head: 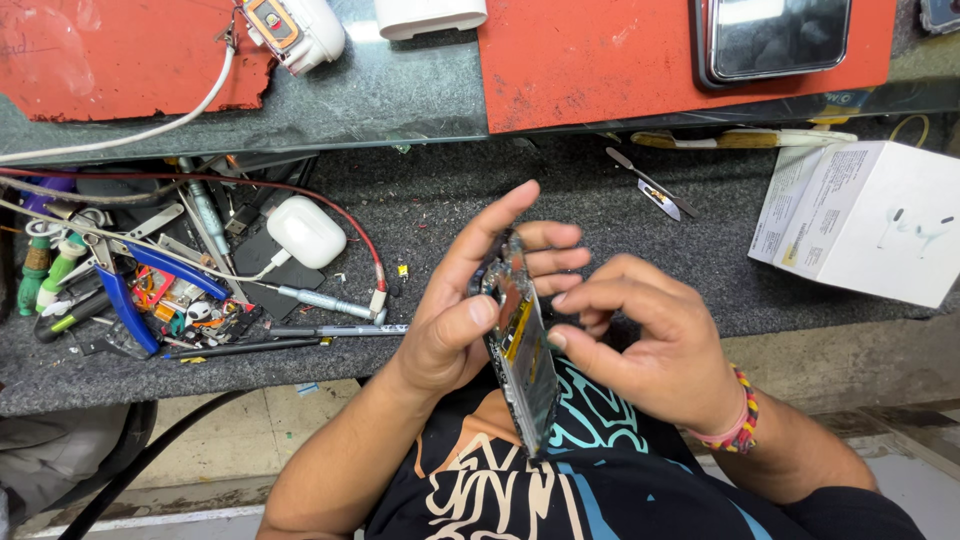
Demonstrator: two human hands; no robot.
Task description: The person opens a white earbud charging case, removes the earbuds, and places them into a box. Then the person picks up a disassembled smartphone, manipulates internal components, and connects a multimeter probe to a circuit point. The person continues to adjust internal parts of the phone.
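A dark, felt-like surface (pixel 450 190) carries scattered metal tools, blue-handled pliers (pixel 125 285) and a white cardboard box (pixel 880 220). Above the lap, the left hand (pixel 450 310) grips an opened phone (pixel 522 345) edge-on; the right hand (pixel 650 340) pinches its edge.

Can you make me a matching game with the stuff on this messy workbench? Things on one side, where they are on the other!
Things:
1. opened phone
2. white box
3. blue-handled pliers
4. white earbud case

Places:
A. far right of the bench
B. on a dark pad, beside the tool pile
C. between the left hand and right hand
D. in the tool pile at the left

Pairs: 1-C, 2-A, 3-D, 4-B
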